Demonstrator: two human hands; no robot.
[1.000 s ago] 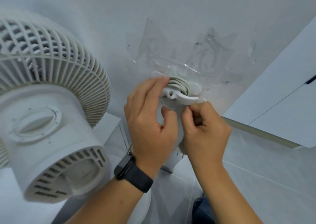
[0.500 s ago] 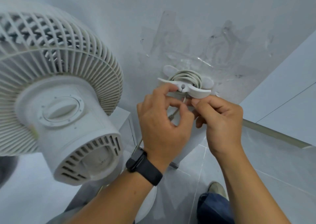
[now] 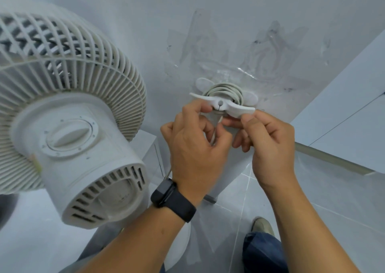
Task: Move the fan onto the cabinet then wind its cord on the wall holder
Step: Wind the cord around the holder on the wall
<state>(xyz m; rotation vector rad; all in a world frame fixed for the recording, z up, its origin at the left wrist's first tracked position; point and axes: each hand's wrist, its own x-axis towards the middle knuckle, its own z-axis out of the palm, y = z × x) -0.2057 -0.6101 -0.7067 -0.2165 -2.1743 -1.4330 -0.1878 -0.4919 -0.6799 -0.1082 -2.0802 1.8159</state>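
A white fan (image 3: 68,114) stands at the left on a white cabinet (image 3: 29,239), its rear motor housing facing me. On the wall sits a white winged cord holder (image 3: 223,102) with several turns of pale cord (image 3: 224,88) wound behind its front wings. My left hand (image 3: 193,147) is just below the holder, fingers curled round the loose end of the cord. My right hand (image 3: 264,139) pinches the holder's right wing from below. The plug is hidden by my hands.
Clear tape patches (image 3: 268,51) cover the wall above the holder. A white cupboard door (image 3: 354,110) stands at the right over a tiled floor (image 3: 333,199). A shoe (image 3: 262,225) and a jeans leg (image 3: 264,252) show below. A black watch (image 3: 173,199) is on my left wrist.
The view has shifted so the fan and holder sit further right and lower. Both hands stayed at the holder; the left hand's fingers now curl lower, under its left wing.
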